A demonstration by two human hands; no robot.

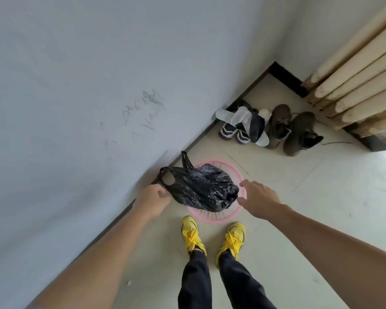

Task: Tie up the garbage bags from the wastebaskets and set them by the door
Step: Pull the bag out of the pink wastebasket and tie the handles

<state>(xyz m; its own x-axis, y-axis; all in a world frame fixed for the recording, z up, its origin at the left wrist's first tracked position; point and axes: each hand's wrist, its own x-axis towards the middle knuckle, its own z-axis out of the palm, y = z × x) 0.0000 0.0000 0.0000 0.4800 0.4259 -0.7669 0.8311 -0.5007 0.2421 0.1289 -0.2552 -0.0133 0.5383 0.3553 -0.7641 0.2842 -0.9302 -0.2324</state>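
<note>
Now I judge I'm mid-lift: left hand (pixel 152 198) pinching the black garbage bag (pixel 204 189) by one handle above the pink wastebasket (pixel 212 216), right hand (pixel 257 196) spread empty beside it, next needing the other handle (pixel 186 160) to knot.

Garbage bag (pixel 204 189): thin black plastic film, crinkled all over, glossy, catching small highlights on the creases. Wastebasket (pixel 212 216): pink plastic, openwork lattice wall, smooth rim with a dull sheen. From my feed the floor (pixel 321 197) reads as pale tile, smooth, semi-gloss with a bright reflection at the right edge. Wall (pixel 76 85): matt painted plaster, scuffed with dark scribbles. Door frame (pixel 354 81): ribbed pale wood, worn and chipped rough at its foot. My yellow shoes (pixel 214 238): laced, fabric-looking, matt.
</note>
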